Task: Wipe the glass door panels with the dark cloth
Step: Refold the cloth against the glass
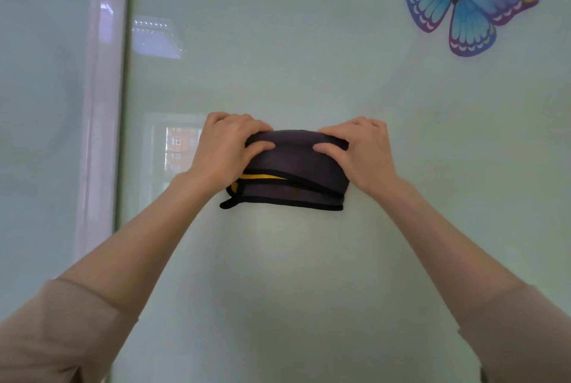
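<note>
Person, upper limbs, two.
- Left hand (pixel 225 150), right hand (pixel 361 153): both were bare.
- Left forearm (pixel 148 228), right forearm (pixel 438 228): both were bare from wrist to cuff.
- Left sleeve (pixel 61 330), right sleeve (pixel 522 333): a matching pair in plain, smooth beige fabric, loosely cut. Each ended in a stitched hem and was faintly creased.

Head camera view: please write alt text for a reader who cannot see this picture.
A left hand and a right hand grip a folded dark cloth by its ends against a pale green glass door panel. A blue butterfly sticker sits at upper right; a white frame runs down the left.
</note>
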